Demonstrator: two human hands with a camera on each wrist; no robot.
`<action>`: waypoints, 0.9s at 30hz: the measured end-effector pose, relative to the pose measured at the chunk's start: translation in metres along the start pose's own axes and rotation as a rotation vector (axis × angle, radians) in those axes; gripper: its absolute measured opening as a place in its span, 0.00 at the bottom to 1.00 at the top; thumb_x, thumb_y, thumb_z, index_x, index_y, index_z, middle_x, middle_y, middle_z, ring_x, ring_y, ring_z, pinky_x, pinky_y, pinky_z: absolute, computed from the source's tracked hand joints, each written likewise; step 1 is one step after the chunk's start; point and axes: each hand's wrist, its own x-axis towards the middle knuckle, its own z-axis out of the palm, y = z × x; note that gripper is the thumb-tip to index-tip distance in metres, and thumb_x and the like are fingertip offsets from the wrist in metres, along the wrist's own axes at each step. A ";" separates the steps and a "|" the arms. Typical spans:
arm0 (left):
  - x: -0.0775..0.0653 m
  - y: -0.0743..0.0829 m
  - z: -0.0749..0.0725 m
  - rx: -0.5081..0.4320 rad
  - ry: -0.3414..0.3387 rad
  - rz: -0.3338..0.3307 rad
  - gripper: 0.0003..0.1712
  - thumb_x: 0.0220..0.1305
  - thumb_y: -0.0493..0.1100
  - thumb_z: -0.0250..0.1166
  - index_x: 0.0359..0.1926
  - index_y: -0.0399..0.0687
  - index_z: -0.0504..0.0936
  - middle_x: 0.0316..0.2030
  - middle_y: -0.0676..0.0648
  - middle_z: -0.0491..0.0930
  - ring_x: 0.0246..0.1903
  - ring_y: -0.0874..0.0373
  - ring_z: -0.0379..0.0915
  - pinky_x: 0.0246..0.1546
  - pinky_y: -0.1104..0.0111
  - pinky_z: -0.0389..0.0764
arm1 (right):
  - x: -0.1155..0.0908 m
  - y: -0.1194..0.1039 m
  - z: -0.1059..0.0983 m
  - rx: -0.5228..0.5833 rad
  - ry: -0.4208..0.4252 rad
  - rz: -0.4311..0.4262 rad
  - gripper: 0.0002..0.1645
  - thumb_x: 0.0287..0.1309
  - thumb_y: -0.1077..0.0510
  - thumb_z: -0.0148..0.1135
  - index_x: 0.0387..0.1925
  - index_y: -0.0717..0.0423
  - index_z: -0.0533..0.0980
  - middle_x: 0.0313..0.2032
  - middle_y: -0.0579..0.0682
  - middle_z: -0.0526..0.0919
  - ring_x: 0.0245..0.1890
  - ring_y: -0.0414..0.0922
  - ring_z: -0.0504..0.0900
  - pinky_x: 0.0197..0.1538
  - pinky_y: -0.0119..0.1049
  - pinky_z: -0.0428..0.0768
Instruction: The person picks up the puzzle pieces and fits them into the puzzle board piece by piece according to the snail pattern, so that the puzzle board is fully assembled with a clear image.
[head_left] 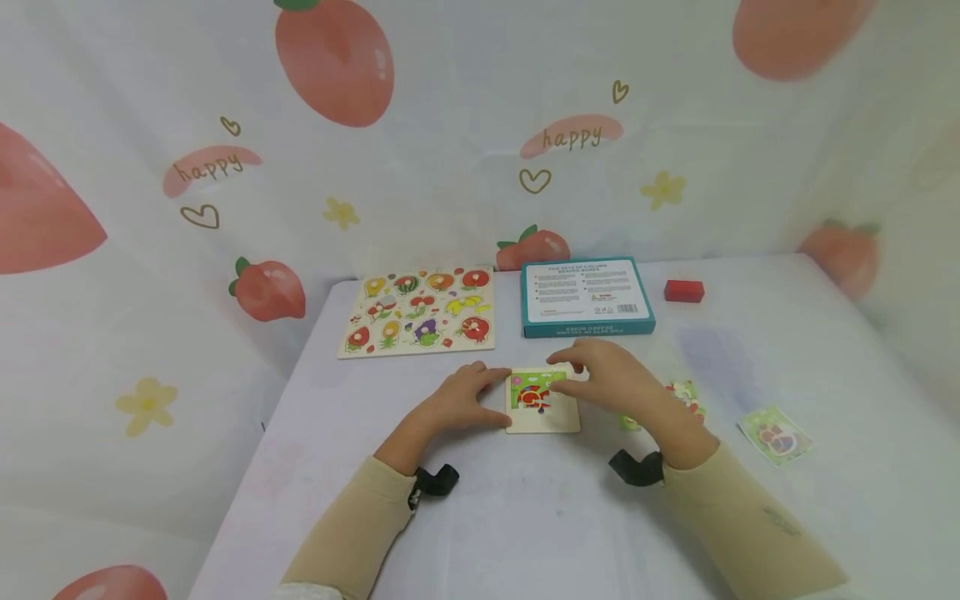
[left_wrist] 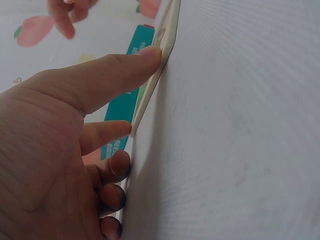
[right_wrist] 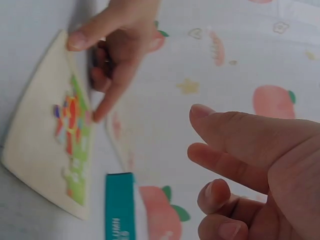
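Observation:
A small wooden jigsaw board (head_left: 558,422) lies on the table in front of me, its picture part green with a red and blue figure. My left hand (head_left: 459,398) holds its left side, thumb at the near corner and index finger at the far corner. In the left wrist view the left hand's other fingers (left_wrist: 111,197) curl beside the board. Over the board's right side hovers my right hand (head_left: 611,379), thumb and fingers apart. The right wrist view shows nothing between its fingers, and the board (right_wrist: 37,125) apart from them.
Beyond the board lie a fruit peg puzzle (head_left: 420,312) and a teal box (head_left: 588,298). A red block (head_left: 684,291) sits at the back right. Loose jigsaw pieces (head_left: 684,393) are partly hidden by my right forearm, and a picture card (head_left: 777,435) lies farther right.

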 end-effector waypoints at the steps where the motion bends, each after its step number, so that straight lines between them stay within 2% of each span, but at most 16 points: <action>1: 0.000 0.000 0.000 0.002 0.000 -0.001 0.47 0.55 0.62 0.76 0.75 0.62 0.70 0.42 0.52 0.69 0.45 0.56 0.64 0.42 0.61 0.70 | -0.002 0.000 -0.004 -0.001 0.013 -0.010 0.28 0.59 0.44 0.74 0.60 0.47 0.82 0.36 0.47 0.77 0.40 0.48 0.75 0.38 0.40 0.76; 15: -0.002 0.001 0.001 -0.006 0.014 0.006 0.48 0.55 0.62 0.76 0.75 0.63 0.70 0.42 0.53 0.69 0.46 0.56 0.64 0.44 0.60 0.71 | -0.033 0.004 -0.045 -0.007 0.165 -0.125 0.23 0.61 0.45 0.73 0.56 0.47 0.84 0.35 0.48 0.76 0.38 0.47 0.72 0.37 0.41 0.73; 20: -0.003 0.002 0.000 -0.007 0.017 0.013 0.48 0.55 0.62 0.76 0.75 0.62 0.70 0.42 0.52 0.69 0.45 0.56 0.64 0.43 0.60 0.70 | -0.042 0.004 -0.058 -0.006 0.180 -0.113 0.24 0.62 0.45 0.73 0.57 0.49 0.84 0.35 0.47 0.74 0.36 0.47 0.70 0.36 0.41 0.71; 27: -0.002 0.001 0.000 -0.013 0.015 0.008 0.48 0.54 0.62 0.76 0.75 0.62 0.70 0.42 0.53 0.69 0.45 0.56 0.65 0.43 0.60 0.70 | -0.055 0.008 -0.075 -0.013 0.203 -0.071 0.27 0.61 0.45 0.74 0.58 0.51 0.83 0.35 0.48 0.75 0.39 0.49 0.71 0.37 0.41 0.72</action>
